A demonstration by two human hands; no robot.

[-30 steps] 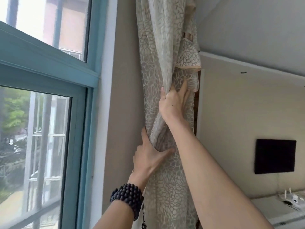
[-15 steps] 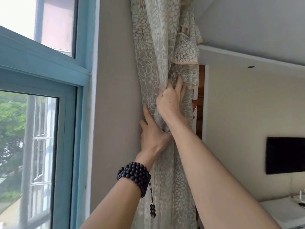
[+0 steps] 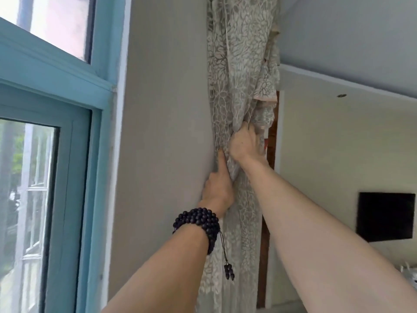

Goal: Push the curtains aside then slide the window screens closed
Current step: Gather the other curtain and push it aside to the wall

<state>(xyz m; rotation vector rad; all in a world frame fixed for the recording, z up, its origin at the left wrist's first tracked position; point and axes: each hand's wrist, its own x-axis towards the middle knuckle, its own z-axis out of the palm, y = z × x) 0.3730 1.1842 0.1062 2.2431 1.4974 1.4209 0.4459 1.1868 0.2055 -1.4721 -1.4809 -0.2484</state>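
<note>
A pale curtain [image 3: 237,71] with a leaf-like pattern hangs bunched in a narrow column against the beige wall, right of the window. My right hand [image 3: 243,143] is closed around a gathered fold of it at mid height. Just below and to the left, my left hand [image 3: 217,184], with a dark bead bracelet on the wrist, clasps the same bunch, thumb pointing up along its left edge. The blue-framed window [image 3: 67,172] fills the left side; its glass shows trees and a building outside. I cannot make out a screen.
A strip of beige wall [image 3: 162,132] separates the window frame from the curtain. A brown door edge [image 3: 272,150] shows behind the curtain. A black panel [image 3: 385,216] hangs on the far right wall, above a white surface at the lower right corner.
The curtain has been pushed further right, away from the window. My right hand went from flat fingers to a closed grip, and my left hand rose closer beneath it.
</note>
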